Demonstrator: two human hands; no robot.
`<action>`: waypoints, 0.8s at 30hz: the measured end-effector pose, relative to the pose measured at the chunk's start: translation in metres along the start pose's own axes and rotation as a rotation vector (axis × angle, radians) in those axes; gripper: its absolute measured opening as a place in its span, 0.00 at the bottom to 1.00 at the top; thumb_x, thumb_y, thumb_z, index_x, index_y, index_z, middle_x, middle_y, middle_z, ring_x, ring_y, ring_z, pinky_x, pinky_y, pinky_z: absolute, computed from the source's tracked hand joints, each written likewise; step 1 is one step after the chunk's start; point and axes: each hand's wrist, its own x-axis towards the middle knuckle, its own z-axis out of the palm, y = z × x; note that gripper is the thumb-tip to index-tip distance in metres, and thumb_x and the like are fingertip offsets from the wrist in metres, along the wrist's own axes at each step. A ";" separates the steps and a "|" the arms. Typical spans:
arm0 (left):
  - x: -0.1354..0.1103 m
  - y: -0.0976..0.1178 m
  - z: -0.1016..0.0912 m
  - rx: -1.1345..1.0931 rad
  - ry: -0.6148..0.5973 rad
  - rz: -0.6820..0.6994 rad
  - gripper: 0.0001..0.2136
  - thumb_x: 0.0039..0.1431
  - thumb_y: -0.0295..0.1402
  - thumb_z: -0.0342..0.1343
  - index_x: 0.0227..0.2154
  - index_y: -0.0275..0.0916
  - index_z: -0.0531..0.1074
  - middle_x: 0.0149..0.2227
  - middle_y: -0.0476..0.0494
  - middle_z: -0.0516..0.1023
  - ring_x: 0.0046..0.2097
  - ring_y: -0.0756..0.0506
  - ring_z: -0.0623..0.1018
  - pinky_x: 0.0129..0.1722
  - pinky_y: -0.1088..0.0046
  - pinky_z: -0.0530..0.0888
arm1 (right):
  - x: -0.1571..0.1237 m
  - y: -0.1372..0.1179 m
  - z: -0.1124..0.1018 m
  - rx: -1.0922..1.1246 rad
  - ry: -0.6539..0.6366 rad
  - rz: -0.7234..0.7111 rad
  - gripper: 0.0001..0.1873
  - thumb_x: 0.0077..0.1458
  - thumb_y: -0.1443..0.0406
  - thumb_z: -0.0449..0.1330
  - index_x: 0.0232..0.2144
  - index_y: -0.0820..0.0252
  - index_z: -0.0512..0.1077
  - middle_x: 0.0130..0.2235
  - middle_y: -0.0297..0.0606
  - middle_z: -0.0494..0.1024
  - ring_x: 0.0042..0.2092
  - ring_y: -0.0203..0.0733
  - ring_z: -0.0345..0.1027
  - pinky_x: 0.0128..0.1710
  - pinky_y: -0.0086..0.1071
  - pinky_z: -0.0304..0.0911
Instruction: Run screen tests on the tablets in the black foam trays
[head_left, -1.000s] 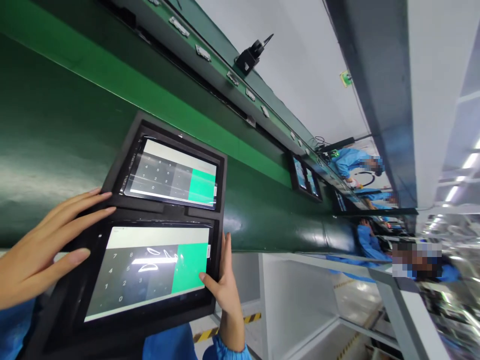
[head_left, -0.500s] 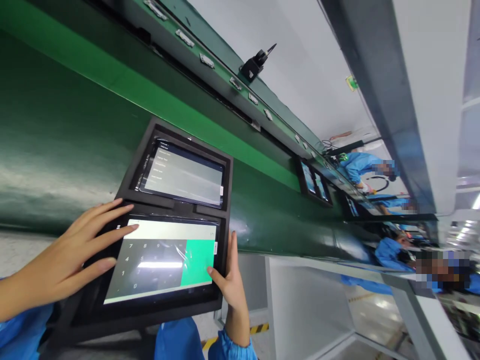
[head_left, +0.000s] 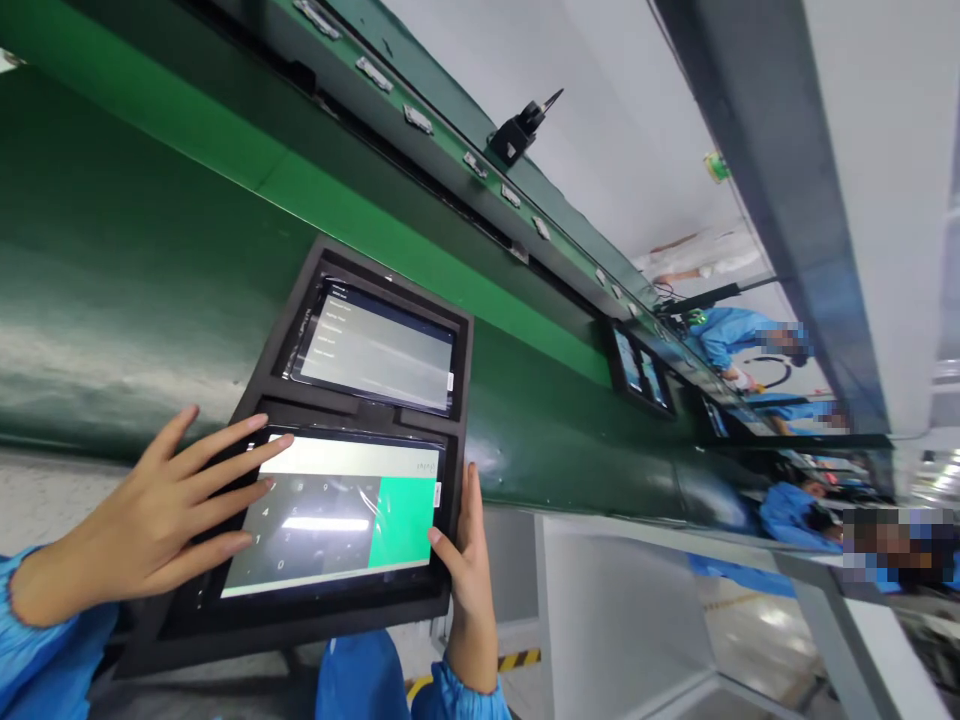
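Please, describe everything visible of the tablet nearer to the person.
The tablet has a dark border and glossy, lit screen showing a pale strip, grey keypad and green block. A white label sits at its right edge. It lies face-up in a black tray. The right hand has its thumb there; the left hand overlaps the left side, contact unclear.

A green bench (head_left: 540, 410) carries a near black tray (head_left: 367, 618) — overhanging its edge — and a far tray (head_left: 642, 397).
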 end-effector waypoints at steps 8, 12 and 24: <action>-0.020 -0.006 0.004 -0.117 0.044 -0.223 0.33 0.57 0.38 0.42 0.66 0.64 0.51 0.70 0.67 0.49 0.71 0.37 0.52 0.73 0.51 0.41 | 0.003 -0.008 0.004 -0.139 -0.003 0.044 0.47 0.60 0.59 0.62 0.72 0.48 0.41 0.75 0.34 0.41 0.75 0.48 0.31 0.72 0.51 0.34; -0.025 -0.006 0.003 -0.141 0.019 -0.264 0.31 0.57 0.39 0.42 0.65 0.67 0.52 0.70 0.70 0.50 0.71 0.36 0.53 0.73 0.52 0.41 | 0.002 -0.008 0.005 -0.127 0.053 0.082 0.44 0.61 0.57 0.61 0.72 0.48 0.44 0.74 0.34 0.44 0.75 0.47 0.34 0.72 0.50 0.36; -0.029 -0.007 0.009 -0.225 0.018 -0.293 0.29 0.60 0.39 0.42 0.65 0.62 0.53 0.69 0.63 0.53 0.71 0.38 0.54 0.72 0.56 0.45 | 0.005 -0.008 0.008 -0.204 0.084 0.032 0.44 0.63 0.58 0.59 0.72 0.48 0.41 0.74 0.41 0.46 0.74 0.49 0.40 0.70 0.54 0.45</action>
